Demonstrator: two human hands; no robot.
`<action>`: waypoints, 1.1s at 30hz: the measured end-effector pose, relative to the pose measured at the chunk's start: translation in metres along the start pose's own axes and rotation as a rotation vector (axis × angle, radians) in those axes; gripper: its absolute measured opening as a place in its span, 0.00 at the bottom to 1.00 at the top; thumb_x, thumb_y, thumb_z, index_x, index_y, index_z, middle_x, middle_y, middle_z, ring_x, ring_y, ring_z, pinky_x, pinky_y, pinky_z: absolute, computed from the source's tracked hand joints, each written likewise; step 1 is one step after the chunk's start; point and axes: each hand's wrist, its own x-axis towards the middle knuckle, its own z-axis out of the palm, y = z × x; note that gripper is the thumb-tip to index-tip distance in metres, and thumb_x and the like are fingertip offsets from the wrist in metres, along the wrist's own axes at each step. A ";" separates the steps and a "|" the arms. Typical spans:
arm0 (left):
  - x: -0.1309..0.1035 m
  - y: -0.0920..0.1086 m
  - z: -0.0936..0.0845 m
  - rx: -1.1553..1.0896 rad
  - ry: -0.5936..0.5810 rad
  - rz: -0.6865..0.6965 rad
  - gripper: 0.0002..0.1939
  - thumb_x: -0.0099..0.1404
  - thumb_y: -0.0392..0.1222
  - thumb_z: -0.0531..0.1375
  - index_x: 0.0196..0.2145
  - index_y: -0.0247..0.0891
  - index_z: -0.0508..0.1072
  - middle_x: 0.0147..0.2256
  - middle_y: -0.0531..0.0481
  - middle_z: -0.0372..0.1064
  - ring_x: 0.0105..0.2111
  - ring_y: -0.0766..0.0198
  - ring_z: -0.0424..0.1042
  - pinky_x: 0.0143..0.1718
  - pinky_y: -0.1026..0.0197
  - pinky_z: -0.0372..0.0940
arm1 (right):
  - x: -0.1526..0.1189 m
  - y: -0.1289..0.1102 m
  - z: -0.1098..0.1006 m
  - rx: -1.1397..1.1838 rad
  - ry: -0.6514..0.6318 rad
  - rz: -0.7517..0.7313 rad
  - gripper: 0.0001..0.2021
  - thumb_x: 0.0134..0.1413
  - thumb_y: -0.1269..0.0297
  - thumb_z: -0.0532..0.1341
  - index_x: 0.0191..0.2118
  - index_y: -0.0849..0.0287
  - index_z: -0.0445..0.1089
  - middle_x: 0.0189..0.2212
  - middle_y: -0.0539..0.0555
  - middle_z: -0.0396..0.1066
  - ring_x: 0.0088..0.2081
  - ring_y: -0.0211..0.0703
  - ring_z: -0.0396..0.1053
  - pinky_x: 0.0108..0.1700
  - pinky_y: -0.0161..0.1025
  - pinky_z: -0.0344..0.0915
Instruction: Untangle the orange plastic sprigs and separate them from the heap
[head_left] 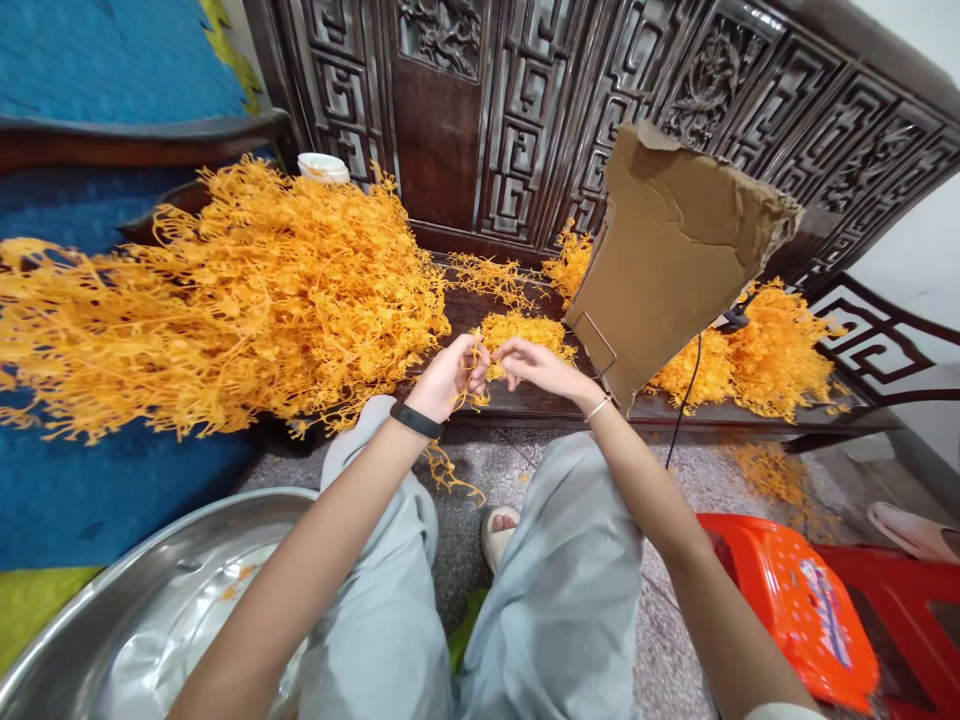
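Forearms (337, 530): your two bare arms reach up from the bottom, over your pale grey trousers (570, 560).
Orange strand (475, 352): it is in your left hand (452, 375), up past your knees, by the edge of the dark bench (469, 308).
Left fingers: pinched closed on the strand.
Right hand (541, 368): fingers bent, tips just beside the left ones; I can't tell if they hold a bit too.
Way it points: mostly up and down, it seems, with a bit at your fingertips and curly bits below your hand. I can't tell which end is the root.
Feel: likely very light, thin and bendy, and a hard tug might snap it. Pinch the main stem softly, not the little curls.
Small pile (525, 328): on the bench, just behind your hands.
Big heap (300, 290): to your left, all tangled.
Cardboard (667, 240): tilted up on your right.
Steel bowl (135, 590): low on your left.
Red stool (802, 590): low on your right.
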 end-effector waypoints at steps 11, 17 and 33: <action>-0.003 0.003 0.004 -0.067 -0.110 -0.120 0.24 0.66 0.40 0.45 0.13 0.34 0.61 0.10 0.57 0.45 0.09 0.75 0.45 0.12 0.70 0.49 | -0.008 -0.011 0.008 -0.005 -0.111 -0.027 0.12 0.54 0.58 0.59 0.27 0.61 0.60 0.24 0.48 0.66 0.26 0.32 0.66 0.33 0.34 0.64; -0.007 0.007 0.009 -0.150 -0.145 -0.119 0.27 0.68 0.40 0.43 0.12 0.34 0.61 0.09 0.57 0.45 0.08 0.74 0.47 0.12 0.70 0.51 | -0.010 -0.013 0.007 0.171 -0.130 -0.039 0.14 0.57 0.55 0.57 0.28 0.62 0.61 0.24 0.50 0.67 0.28 0.34 0.68 0.38 0.36 0.65; -0.020 0.013 0.007 -0.244 -0.223 -0.072 0.36 0.70 0.49 0.40 0.06 0.34 0.51 0.07 0.55 0.41 0.06 0.75 0.43 0.06 0.72 0.42 | -0.007 -0.019 0.024 0.601 -0.292 -0.075 0.18 0.48 0.52 0.64 0.26 0.60 0.59 0.20 0.47 0.62 0.27 0.37 0.67 0.34 0.37 0.61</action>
